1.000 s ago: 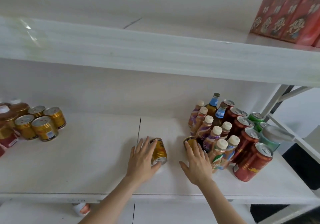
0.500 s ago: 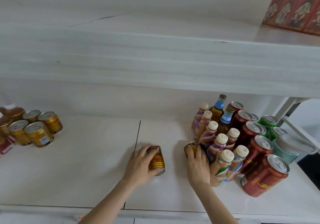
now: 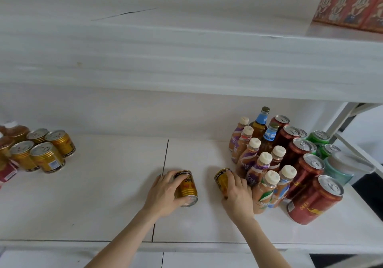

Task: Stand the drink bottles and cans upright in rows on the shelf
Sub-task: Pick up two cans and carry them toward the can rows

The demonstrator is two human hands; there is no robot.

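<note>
Two gold cans are gripped at shelf [image 3: 103, 195] centre: one [image 3: 186, 187] by the left hand [image 3: 165, 193], another [image 3: 221, 181] by the right hand [image 3: 238, 195], judged for uprighting beside bottles [image 3: 263, 164] at 3 o'clock.

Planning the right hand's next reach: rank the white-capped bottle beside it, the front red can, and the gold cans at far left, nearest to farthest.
From the right hand:
1. White-capped bottle, just to its right.
2. Front red can, further right.
3. Gold cans, far left.
</note>
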